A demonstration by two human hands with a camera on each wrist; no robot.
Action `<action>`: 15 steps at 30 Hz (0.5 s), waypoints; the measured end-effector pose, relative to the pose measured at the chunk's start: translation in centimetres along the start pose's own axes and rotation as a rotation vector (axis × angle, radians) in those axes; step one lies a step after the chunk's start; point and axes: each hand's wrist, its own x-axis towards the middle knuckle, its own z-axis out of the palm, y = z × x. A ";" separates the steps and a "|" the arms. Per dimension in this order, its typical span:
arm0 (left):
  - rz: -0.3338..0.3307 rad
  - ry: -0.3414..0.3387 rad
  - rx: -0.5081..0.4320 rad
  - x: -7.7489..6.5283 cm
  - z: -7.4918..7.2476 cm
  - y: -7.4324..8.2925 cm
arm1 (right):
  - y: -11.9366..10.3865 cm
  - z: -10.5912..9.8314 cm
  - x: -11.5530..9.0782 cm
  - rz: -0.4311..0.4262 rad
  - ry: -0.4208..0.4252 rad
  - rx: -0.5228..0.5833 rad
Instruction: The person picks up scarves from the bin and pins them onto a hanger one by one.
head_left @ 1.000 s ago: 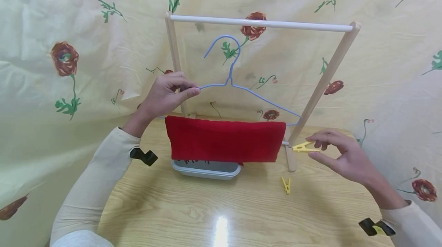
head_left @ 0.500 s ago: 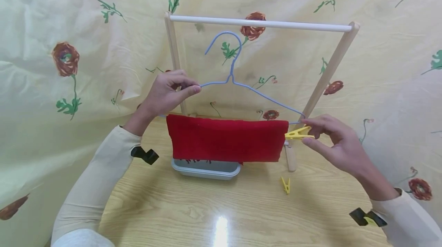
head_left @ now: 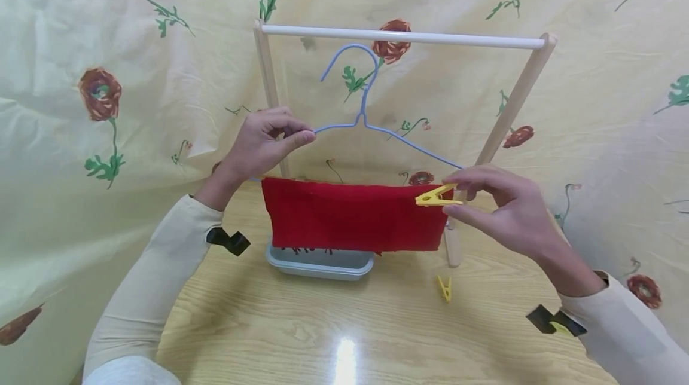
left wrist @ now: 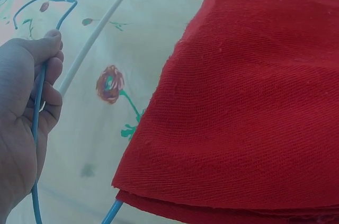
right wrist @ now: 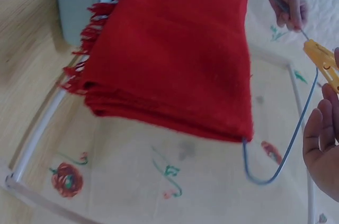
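Observation:
My left hand grips the left shoulder of a blue wire hanger and holds it up. Over the hanger's bottom bar hangs a folded red scarf, its fringe showing in the right wrist view. My right hand pinches a yellow clothespin between thumb and fingers. In the head view that clothespin lies in front of the scarf's upper right corner; in the right wrist view a gap shows between it and the cloth. The left wrist view shows the left fingers curled round the hanger wire.
A drying rack with a white top rail and wooden legs stands behind the hanger. Below the scarf sits a grey-blue tub. Another yellow clothespin lies on the wooden table. A flowered cloth covers the background.
My right hand has moved left with the clothespin, from beside the rack leg to the scarf's upper right corner. The left hand has raised the hanger slightly.

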 end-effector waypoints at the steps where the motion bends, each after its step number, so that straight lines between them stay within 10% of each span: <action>1: -0.004 0.000 0.001 0.0 0.0 0.0 | -0.2 0.2 0.3 0.011 -0.003 -0.013; 15: -0.057 -0.006 0.031 0.4 0.3 0.6 | -2.4 4.5 4.4 0.179 -0.045 -0.139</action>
